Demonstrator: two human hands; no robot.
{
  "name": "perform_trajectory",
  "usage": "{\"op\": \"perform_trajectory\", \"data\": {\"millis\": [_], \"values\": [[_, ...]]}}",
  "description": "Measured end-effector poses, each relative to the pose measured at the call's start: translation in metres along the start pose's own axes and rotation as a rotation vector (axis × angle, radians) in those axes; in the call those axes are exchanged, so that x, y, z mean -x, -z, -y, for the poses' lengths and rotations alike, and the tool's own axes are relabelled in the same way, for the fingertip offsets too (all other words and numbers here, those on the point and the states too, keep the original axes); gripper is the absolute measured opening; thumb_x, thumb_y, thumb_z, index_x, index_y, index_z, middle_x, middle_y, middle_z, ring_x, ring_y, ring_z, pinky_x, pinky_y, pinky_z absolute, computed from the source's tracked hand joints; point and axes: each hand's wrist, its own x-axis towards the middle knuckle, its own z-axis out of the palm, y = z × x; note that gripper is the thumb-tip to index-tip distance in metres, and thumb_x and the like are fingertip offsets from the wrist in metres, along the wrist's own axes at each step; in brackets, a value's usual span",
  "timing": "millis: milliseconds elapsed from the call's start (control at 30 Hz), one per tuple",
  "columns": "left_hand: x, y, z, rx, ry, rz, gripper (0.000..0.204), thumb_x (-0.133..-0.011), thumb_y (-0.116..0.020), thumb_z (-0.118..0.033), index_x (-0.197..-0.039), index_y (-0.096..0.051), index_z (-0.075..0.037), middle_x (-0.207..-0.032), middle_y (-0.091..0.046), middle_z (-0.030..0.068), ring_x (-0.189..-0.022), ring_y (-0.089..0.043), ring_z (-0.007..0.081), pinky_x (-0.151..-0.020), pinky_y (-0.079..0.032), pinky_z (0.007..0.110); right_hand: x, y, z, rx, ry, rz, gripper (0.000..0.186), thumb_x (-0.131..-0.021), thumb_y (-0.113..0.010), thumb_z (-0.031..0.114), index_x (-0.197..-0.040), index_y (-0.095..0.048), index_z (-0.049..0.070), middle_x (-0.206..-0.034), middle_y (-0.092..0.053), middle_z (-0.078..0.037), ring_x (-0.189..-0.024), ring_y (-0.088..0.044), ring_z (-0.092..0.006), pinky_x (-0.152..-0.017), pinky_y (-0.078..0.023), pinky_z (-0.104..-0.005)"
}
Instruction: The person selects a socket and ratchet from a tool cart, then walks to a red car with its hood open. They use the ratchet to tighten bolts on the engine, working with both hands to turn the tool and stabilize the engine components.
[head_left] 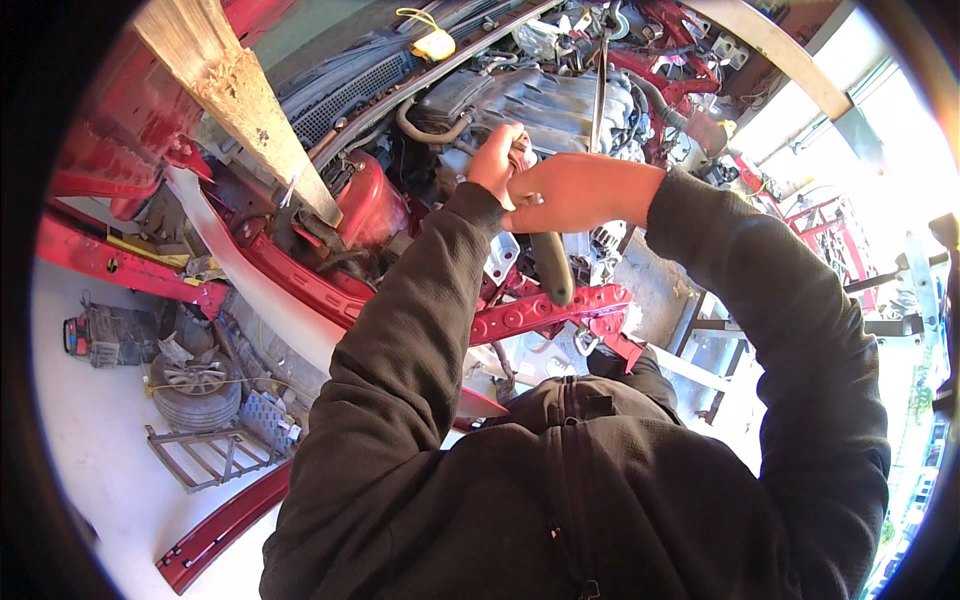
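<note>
My left hand (497, 168) and my right hand (585, 192) are close together over the engine bay of a red car. A thick, dark olive handle (552, 268) with a rounded end sticks out below my right hand, whose fingers are closed around its upper part. The kind of tool is hidden by my hands. My left hand is closed beside it, and what lies in its fingers is hidden. Beyond my hands sits the grey ribbed engine cover (545, 105). A red perforated metal bar (545, 312) runs below the handle's end.
A wooden post (240, 105) slants down at the left beside a red rounded part (370, 205). A yellow tape measure (433, 44) lies by the windscreen edge. A wheel (195, 385), a metal rack (215, 455) and a red body part (225, 525) lie on the floor at left.
</note>
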Motion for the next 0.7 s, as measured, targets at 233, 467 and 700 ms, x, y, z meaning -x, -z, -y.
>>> {"op": "perform_trajectory", "data": {"millis": [233,467,700], "values": [[0.005,0.005,-0.004,0.105,0.247,-0.065,0.029,-0.11,-0.058,-0.041,-0.105,-0.069,-0.015,-0.079,-0.065,-0.0034,-0.065,-0.061,0.0129,-0.053,-0.045,0.029,-0.001,0.002,-0.008,0.291,-0.235,0.046,0.067,-0.101,-0.06,0.07,-0.098,-0.081,0.006,-0.09,-0.077,-0.019,-0.09,-0.075,-0.0423,-0.082,-0.058,-0.0536],[0.003,0.001,-0.004,0.151,0.274,-0.143,0.028,-0.108,-0.062,-0.043,-0.11,-0.067,-0.015,-0.08,-0.055,-0.0035,-0.055,-0.046,0.01,-0.048,-0.036,0.03,0.009,0.015,-0.005,0.213,-0.347,-0.102,0.072,-0.103,-0.057,0.072,-0.091,-0.081,0.006,-0.091,-0.076,-0.023,-0.094,-0.074,-0.0453,-0.084,-0.057,-0.0542],[0.002,-0.002,-0.003,0.203,0.228,-0.107,0.025,-0.107,-0.062,-0.04,-0.096,-0.065,-0.018,-0.074,-0.055,-0.0038,-0.057,-0.048,0.0105,-0.049,-0.039,0.032,0.013,0.014,0.006,-0.117,0.085,0.129,0.075,-0.102,-0.058,0.075,-0.092,-0.078,0.003,-0.092,-0.075,-0.022,-0.092,-0.074,-0.0429,-0.084,-0.056,-0.0551]]}}
